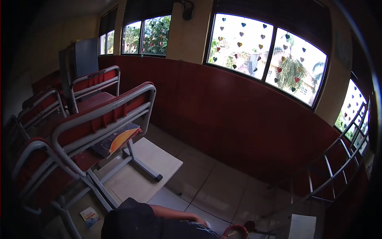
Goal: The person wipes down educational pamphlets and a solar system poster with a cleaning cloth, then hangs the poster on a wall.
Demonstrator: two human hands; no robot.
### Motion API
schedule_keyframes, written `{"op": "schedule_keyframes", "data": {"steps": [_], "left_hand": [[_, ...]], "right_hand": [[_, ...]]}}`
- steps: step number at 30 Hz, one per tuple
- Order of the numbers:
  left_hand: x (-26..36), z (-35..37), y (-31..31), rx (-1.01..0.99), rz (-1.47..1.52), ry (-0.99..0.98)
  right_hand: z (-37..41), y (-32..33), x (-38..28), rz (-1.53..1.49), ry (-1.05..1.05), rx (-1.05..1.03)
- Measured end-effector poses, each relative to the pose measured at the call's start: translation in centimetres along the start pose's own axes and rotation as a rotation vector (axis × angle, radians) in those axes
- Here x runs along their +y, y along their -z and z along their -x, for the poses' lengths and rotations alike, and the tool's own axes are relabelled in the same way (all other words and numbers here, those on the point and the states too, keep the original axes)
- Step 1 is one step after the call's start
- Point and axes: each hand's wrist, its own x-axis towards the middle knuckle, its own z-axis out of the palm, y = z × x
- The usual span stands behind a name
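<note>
My left forearm comes out of a dark sleeve at the bottom of the view and lies along dark clothing with pale drawstrings. My left hand is beside a small white round thing; its fingers are too small and dim to make out, so any hold is unclear. Just right of it, at the bottom edge, is a red round object, partly cut off. My right hand does not show.
Red chairs with grey frames are stacked on pale desks at left, with a colourful booklet among them. Another booklet lies lower left. A metal ladder leans at right. A white box-like object stands lower right on the tiled floor.
</note>
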Motion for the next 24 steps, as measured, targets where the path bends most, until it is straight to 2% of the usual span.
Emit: {"op": "schedule_keyframes", "data": {"steps": [1,2,4,14,20,24], "left_hand": [[-2.7,-2.1,0.9,-0.066,0.030,0.011],[-4.8,-3.8,1.6,-0.132,0.059,0.025],[-4.8,-4.2,2.1,-0.170,0.008,0.007],[-2.9,-3.1,2.3,-0.139,-0.074,-0.077],[-0.9,-0.7,1.9,-0.073,0.003,0.036],[2.0,1.4,1.5,0.003,-0.058,0.018]], "right_hand": [[0.2,1.2,0.2,0.105,0.042,0.037],[-2.7,-0.7,3.4,0.118,0.107,0.144],[-1.9,1.0,1.7,0.097,0.095,0.166],[-2.1,0.7,-1.2,0.107,0.118,0.098],[-3.0,0.4,-0.8,0.124,0.125,0.069],[-3.6,0.0,-0.2,0.141,0.137,0.054]]}}
